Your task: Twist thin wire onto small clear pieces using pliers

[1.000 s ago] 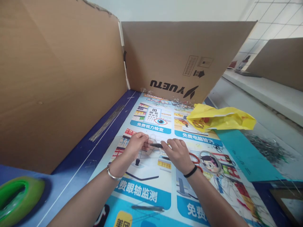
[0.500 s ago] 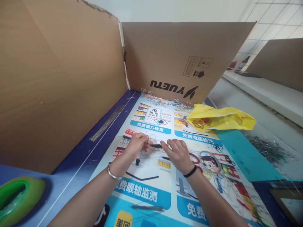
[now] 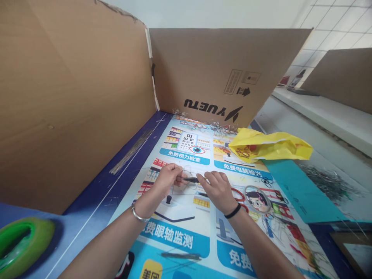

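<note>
My left hand and my right hand meet over a printed poster that covers the table. Both are closed in a pinch on a small dark slender piece that spans the gap between them. A thin, clear wire-like frame seems to hang from it by my left fingers, too faint to make out. A silver bangle is on my left wrist and a black band on my right.
Cardboard walls stand at the left and back. A yellow plastic bag lies at the right rear. A bundle of thin metal wires lies at the left, more wire bits at the right. A green object sits bottom left.
</note>
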`<state>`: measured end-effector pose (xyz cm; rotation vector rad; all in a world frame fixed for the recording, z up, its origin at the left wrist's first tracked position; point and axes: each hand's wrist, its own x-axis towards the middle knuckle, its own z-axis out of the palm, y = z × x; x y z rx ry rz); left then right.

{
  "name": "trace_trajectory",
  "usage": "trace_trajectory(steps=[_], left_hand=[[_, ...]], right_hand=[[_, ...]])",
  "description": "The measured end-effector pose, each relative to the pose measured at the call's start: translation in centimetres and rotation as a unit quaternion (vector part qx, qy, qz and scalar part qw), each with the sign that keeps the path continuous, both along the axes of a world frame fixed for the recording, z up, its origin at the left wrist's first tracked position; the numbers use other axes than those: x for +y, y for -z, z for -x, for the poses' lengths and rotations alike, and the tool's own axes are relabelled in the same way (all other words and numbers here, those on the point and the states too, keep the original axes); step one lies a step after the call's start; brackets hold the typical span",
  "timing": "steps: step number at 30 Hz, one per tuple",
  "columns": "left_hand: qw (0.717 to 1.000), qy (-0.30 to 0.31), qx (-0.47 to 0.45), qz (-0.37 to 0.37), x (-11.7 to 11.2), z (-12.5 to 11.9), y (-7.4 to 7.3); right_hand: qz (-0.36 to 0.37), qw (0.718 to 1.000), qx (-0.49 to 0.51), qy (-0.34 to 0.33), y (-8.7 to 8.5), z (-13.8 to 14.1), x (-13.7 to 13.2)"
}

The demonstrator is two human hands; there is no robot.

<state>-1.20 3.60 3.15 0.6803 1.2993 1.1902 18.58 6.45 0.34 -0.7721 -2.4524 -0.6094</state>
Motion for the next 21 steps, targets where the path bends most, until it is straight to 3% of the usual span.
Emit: trace_trajectory(steps=[21], left_hand=[[0.986, 0.035, 0.062, -0.151, 0.18, 0.59, 0.95]], right_hand=[[0.103, 0.994, 0.022, 0.003, 0.31, 0.47, -0.22]])
